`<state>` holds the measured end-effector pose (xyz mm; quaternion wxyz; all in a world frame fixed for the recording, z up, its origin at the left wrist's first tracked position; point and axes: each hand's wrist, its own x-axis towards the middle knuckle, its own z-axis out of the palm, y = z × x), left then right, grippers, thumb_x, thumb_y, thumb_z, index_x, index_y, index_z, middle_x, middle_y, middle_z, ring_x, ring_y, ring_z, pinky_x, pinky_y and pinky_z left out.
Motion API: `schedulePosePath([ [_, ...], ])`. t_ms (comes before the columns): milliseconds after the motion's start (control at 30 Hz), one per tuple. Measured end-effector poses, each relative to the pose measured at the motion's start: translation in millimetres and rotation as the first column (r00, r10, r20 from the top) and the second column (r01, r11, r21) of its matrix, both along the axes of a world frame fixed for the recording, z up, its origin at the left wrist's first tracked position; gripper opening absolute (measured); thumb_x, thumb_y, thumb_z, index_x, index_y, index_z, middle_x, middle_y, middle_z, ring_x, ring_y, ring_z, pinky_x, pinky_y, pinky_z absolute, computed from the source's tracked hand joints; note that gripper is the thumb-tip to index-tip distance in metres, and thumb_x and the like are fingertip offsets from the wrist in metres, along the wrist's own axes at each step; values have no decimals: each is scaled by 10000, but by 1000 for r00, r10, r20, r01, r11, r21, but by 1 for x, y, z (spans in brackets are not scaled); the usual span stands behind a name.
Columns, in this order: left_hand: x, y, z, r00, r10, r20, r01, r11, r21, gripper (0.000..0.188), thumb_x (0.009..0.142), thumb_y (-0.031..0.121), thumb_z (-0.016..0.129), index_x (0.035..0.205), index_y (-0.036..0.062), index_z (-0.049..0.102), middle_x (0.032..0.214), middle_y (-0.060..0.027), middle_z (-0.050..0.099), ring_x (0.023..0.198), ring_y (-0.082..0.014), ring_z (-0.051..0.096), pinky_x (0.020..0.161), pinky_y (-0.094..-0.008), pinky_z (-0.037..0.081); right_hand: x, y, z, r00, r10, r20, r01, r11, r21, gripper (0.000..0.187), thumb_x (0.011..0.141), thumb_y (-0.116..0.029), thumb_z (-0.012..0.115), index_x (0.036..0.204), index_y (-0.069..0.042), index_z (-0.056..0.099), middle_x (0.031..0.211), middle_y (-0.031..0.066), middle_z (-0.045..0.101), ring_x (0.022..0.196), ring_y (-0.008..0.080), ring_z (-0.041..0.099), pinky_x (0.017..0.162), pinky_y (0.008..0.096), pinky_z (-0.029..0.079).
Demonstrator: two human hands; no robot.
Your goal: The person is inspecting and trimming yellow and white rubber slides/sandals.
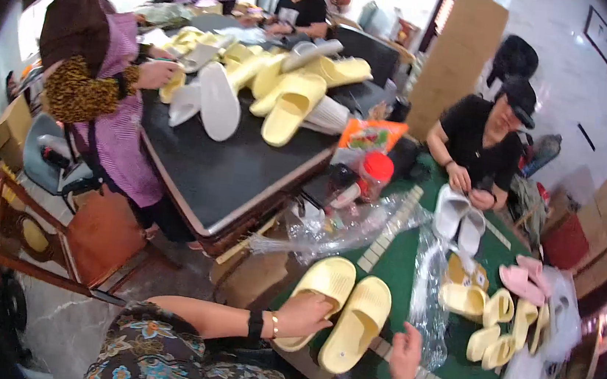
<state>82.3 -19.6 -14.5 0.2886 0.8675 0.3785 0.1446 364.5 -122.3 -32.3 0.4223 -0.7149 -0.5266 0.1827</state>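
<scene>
Both hands are held low over the green table (402,274), close to its near edge. Fingers of the left hand (303,314) are tucked into a pale yellow slipper (329,276), at the mouth of its wide strap. Whether that slipper is gripped tight cannot be told. Nothing is held by the right hand (405,354); its fingers are loosely open and pointed up, just beside the second yellow slipper (357,322). These two slippers are set side by side, soles down, near the near left corner of the green table, with their heels turned to the near edge. A black band (255,324) and a gold bracelet (274,325) are worn on the left wrist.

Clear plastic (431,303) is spread across the middle of the green table. Small yellow slippers (500,308) are grouped toward its right edge, and pink slippers (523,281) are placed just past them. At the far edge, white slippers (452,214) are being handled by a seated person (479,134) in a black cap. A jar with a red lid (376,169) is seen by the far left corner, close to an orange bag (368,135).

Beyond the left edge, yellow and white slippers (255,84) are heaped on a black table (224,170). Something yellow is held at its left edge by a person in a pink apron (122,96).
</scene>
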Motion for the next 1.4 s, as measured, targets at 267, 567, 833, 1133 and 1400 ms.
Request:
schedulePosePath([
  [267,0,-6,3,979,-27,203,12,997,74,321,815,227,687,1064,32,632,992,-132,623,898,-304,613,782,-395,506,-53,11,1,991,135,-9,-135,985,-103,512,876,-136,613,1317,58,440,1223,196,509,973,249,603,798,335,514],
  [567,-73,68,5,815,428,391,-541,804,246,118,828,162,631,796,52,658,776,-133,630,699,-338,623,619,-408,515,-47,-1,6,959,85,-270,-132,979,-158,399,862,-53,606,1237,39,508,1186,152,503,980,224,612,831,315,522],
  [833,-76,121,-17,810,584,48,-579,786,215,241,807,250,650,845,13,659,758,-190,659,715,-359,655,645,-453,540,-45,0,-7,966,67,-248,-105,985,-140,325,856,-44,601,1162,46,536,1153,141,508,978,213,601,864,311,502],
  [1133,-107,147,23,745,577,334,-628,776,61,177,770,168,655,809,2,701,731,-187,665,662,-316,674,629,-404,534,-44,-2,-10,934,60,-351,-103,989,-105,314,851,-33,616,1144,48,539,1098,121,560,941,200,618,835,298,509],
  [1400,-142,140,113,159,612,775,-445,745,-498,166,882,145,623,829,-9,652,659,-13,607,479,-66,511,401,-219,386,-37,-1,-22,951,63,-302,-89,993,-72,271,855,-26,596,1119,28,561,1066,114,565,924,182,599,817,298,502],
])
